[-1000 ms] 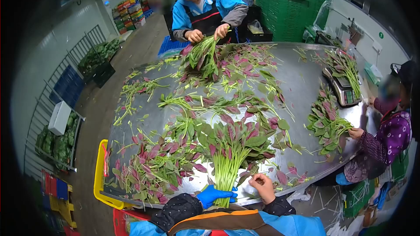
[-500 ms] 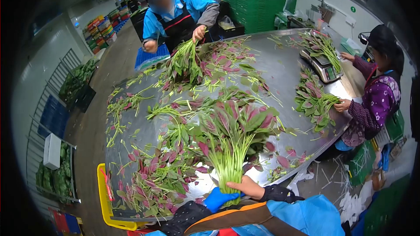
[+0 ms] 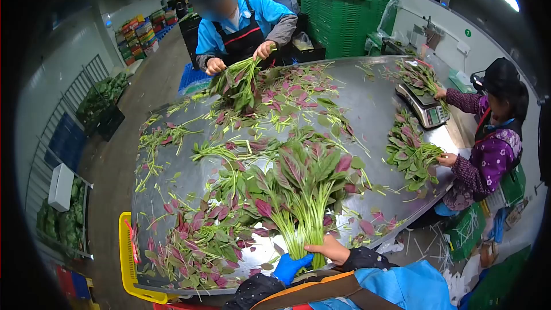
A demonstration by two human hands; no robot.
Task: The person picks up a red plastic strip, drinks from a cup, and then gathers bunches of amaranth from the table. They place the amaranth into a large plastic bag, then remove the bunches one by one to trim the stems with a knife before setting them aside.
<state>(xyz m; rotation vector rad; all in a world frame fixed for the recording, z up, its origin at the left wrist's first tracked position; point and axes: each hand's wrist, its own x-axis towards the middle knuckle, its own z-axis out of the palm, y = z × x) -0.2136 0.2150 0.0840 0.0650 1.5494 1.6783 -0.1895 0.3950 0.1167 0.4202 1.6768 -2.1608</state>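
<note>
A large bunch of red amaranth greens (image 3: 304, 189) stands leaf-end away from me at the table's near edge, its pale stems fanned slightly apart. My left hand (image 3: 293, 267), in a blue glove, is closed around the stem ends from the left. From the right, my bare right hand (image 3: 329, 249) grips the same stems, thumb lying across them. Loose amaranth leaves and stems (image 3: 195, 244) are heaped left of the bunch on the metal table (image 3: 367, 95).
A co-worker across the table holds another amaranth bunch (image 3: 238, 83). At right, a second co-worker handles bunches beside a weighing scale (image 3: 425, 106). A yellow crate (image 3: 127, 252) sits at the near-left corner. Green crates (image 3: 344, 17) are stacked behind.
The bunch in my hands has spread wider and its stems now part near the base. The right co-worker's far hand has reached the bunch at the scale. The opposite co-worker's hands have come together around theirs.
</note>
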